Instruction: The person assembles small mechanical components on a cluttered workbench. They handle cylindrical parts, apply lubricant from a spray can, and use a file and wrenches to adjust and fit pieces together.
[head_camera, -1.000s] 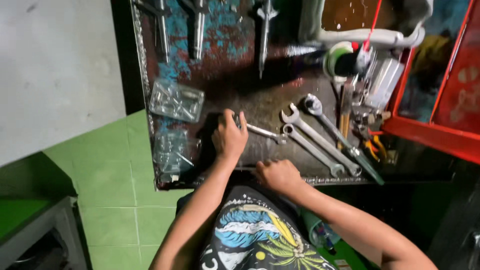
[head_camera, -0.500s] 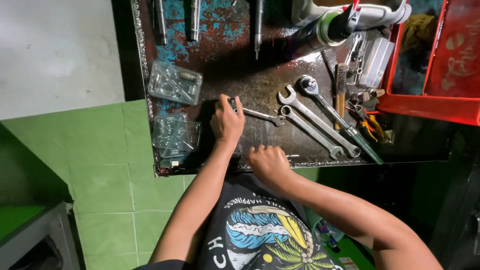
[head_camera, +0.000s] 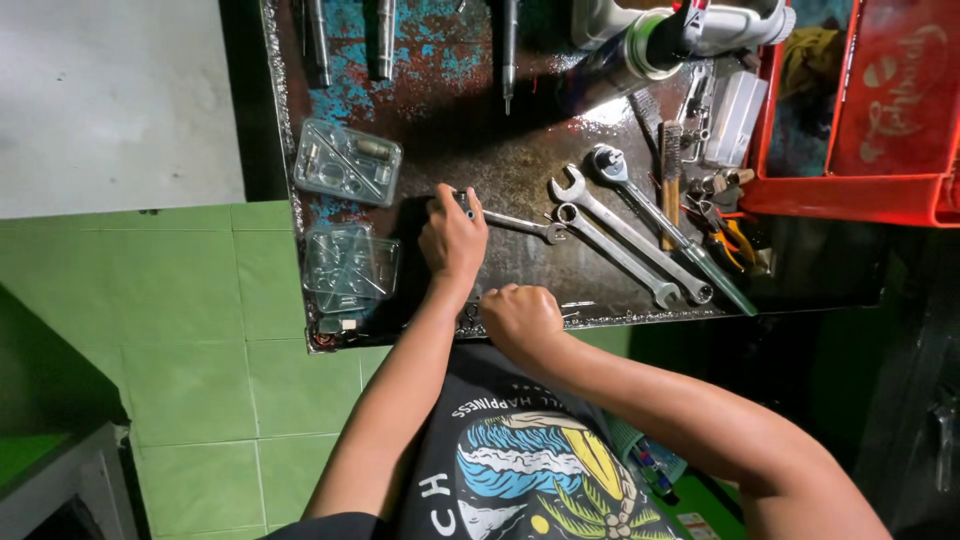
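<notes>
The left hand lies palm down on the dark, rusty bench, its fingers curled over one end of a small wrench whose other end sticks out to the right; whether the fingers actually grip it or only press on it is hard to tell from above. The right hand is closed into a loose fist at the near edge of the bench, and what it has inside, if anything, is hidden.

Just right of the small wrench lie two long combination wrenches, side by side and slanting toward the near right. Beyond them a wire brush and pliers with orange handles sit near a red crate at the far right. To the left of the left hand are two clear plastic trays, one farther, one nearer. Metal rods lie along the far edge, and a green tiled floor shows at the left.
</notes>
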